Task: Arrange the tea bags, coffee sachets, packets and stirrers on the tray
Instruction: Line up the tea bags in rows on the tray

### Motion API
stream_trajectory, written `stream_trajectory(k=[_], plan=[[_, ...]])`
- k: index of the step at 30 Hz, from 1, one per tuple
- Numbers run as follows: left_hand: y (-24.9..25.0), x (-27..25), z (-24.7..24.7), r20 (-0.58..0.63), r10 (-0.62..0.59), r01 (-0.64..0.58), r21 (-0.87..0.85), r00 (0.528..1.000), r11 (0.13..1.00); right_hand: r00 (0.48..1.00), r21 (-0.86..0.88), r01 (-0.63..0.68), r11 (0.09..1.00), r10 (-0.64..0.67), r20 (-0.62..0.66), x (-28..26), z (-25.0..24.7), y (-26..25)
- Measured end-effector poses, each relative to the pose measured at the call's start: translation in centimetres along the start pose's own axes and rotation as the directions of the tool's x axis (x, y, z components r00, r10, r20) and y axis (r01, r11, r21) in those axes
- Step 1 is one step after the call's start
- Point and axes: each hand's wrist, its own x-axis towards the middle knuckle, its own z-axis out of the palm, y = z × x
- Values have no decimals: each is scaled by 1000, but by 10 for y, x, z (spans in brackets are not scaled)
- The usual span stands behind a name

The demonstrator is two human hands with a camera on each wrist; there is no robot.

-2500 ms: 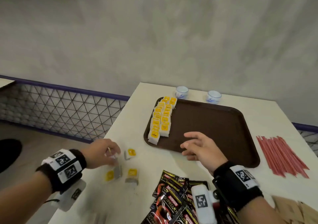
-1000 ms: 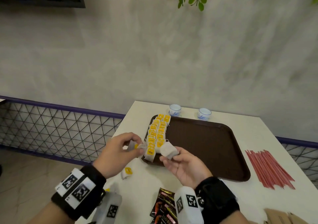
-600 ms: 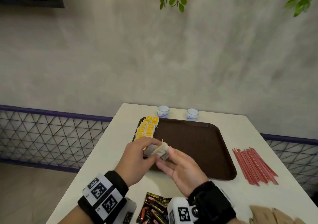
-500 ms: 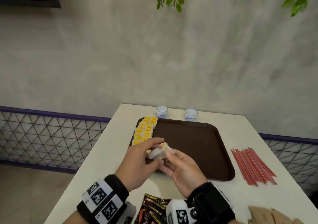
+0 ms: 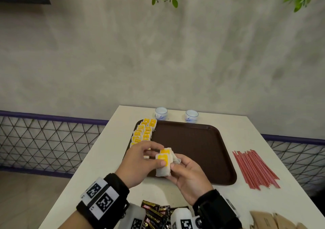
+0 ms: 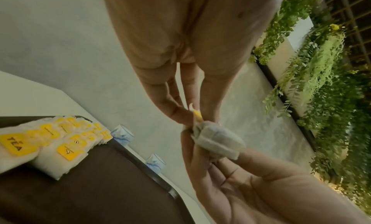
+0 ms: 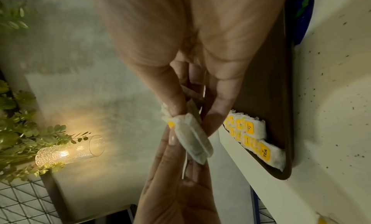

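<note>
Head view first: I see my left hand (image 5: 139, 160) and my right hand (image 5: 186, 172) meeting above the near left corner of the brown tray (image 5: 193, 147), both pinching a small stack of tea bags (image 5: 164, 161). My left thumb and fingers (image 5: 151, 151) grip the stack from the left at its yellow tags, while my right fingers curl under and around its white pouches from the right. The held bags are lifted clear of the tray, not resting on it.

On the tray's left edge, two rows of tea bags (image 5: 143, 132) already lie side by side, each with a yellow tag. From the left wrist view I read "TEA" in dark letters on the nearest tag (image 6: 15, 143); the right wrist view shows the same word on the row's end bag (image 7: 265, 152). Print on the other tags is too small to read.

Near the bench's front edge, partly behind my wrists, lie dark coffee sachets (image 5: 154, 213) with red and gold print; I make out "KOPI" on one. Red stirrers (image 5: 255, 169) lie in a loose bundle on the white bench (image 5: 98, 158) right of the tray, apart from it. Brown paper packets (image 5: 274, 220) sit at the near right corner. Two small blue-and-white cups (image 5: 161, 113) stand just beyond the tray's far rim.
</note>
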Motion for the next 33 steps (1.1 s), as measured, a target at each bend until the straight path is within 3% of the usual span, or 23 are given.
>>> stream_trajectory(k=[5,9,13,16,21,25,28,33], plan=[[2,2,2,36,-29,30,-23,999,999,1000,30,-7,1000,7,-1,1,-3,1],[0,0,3,21,88,-89,49,996,995,1000,32,0,999,1,-22,2,-4,2],[0,3,-1,12,125,-125,57,992,990,998,47,5,999,-2,-57,3,-6,0],[-4,13,-21,35,83,-84,34,996,996,994,47,7,999,-2,-114,2,-12,-3],[-34,60,-64,-138,-17,49,232,990,971,978,30,11,999,-4,-210,0,-24,-6],[-58,82,-56,-14,-120,114,422,993,899,968,-7,-16,1000,13,-252,4,-28,-5],[-73,89,-45,126,-248,159,481,961,862,964,-45,-25,999,12,-267,6,-31,-8],[-88,94,-35,191,-305,124,626,933,770,961,-98,-21,995,-7,-277,4,-38,-11]])
